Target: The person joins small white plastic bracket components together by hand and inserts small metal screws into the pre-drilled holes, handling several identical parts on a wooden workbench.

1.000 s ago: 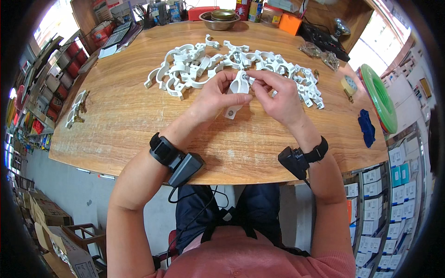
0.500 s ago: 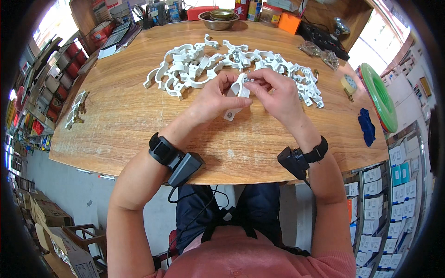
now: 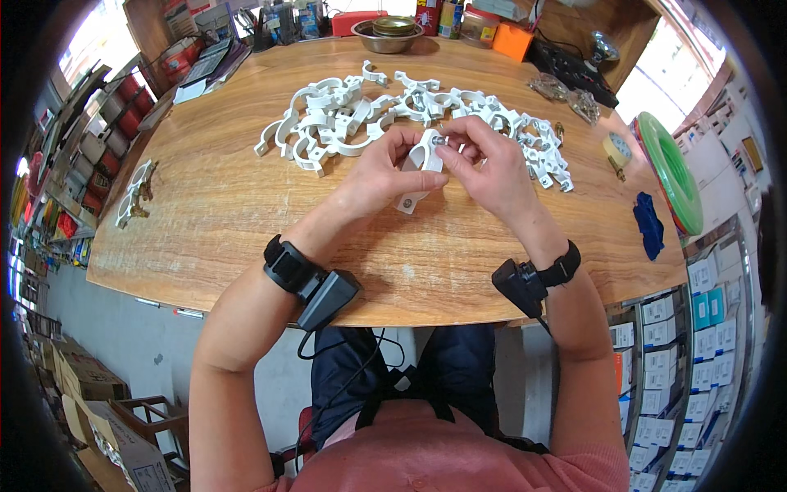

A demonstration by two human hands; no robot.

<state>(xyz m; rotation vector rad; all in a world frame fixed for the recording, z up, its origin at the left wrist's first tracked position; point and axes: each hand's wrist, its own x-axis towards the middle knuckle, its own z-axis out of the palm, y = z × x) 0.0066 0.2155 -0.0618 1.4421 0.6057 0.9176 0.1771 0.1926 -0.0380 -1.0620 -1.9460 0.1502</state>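
In front of the pile, above the middle of the table, my left hand (image 3: 379, 174) is closed around a white plastic pipe clamp (image 3: 409, 201), thumb across it. The clamp hangs tilted, with a round metal insert at its lower end. At its upper right side, my right hand (image 3: 493, 170) pinches a small metal screw (image 3: 440, 140) with thumb and forefinger. The fingertips hide much of the screw, so how deep it sits cannot be told. Just beyond both hands lies a loose pile of similar white clamps (image 3: 351, 148).
Two clamps with brass-coloured parts (image 3: 131, 197) lie at the left edge. To the right are a tape roll (image 3: 616, 148), a dark blue cloth (image 3: 648, 225) and green hose coils (image 3: 668, 172). A metal bowl (image 3: 387, 41) and an orange box (image 3: 511, 41) stand at the back.
My right thumb and fingers have shifted slightly at the screw, and more of its metal shows. The left hand and the clamp stay almost still.
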